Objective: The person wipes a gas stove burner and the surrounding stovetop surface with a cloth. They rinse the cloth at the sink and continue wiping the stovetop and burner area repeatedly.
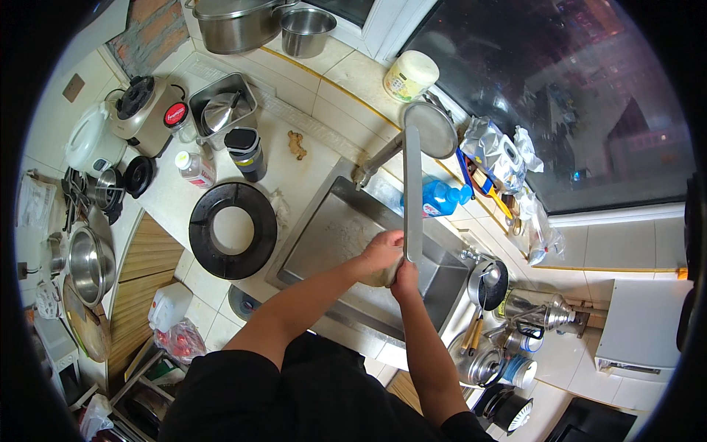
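Observation:
Both my hands are together over the stainless steel sink (320,259), under the end of a long flat grey spout (412,193). My left hand (382,253) grips a pale beige, rounded thing (380,278) from its far side. Its near right edge is in my right hand (406,280). Fingers, wrists and the spout hide much of this thing, so I cannot tell what it is. Behind the sink, a blue bottle (442,198) stands just right of the spout.
Left of the sink are a black ring-shaped tray (201,237), a dark tumbler (247,157), a plastic bottle (194,170) and a ginger root (296,145). On the right stand a small pan (500,276), a thermos flask (530,309) and a glass-lidded pot (475,359).

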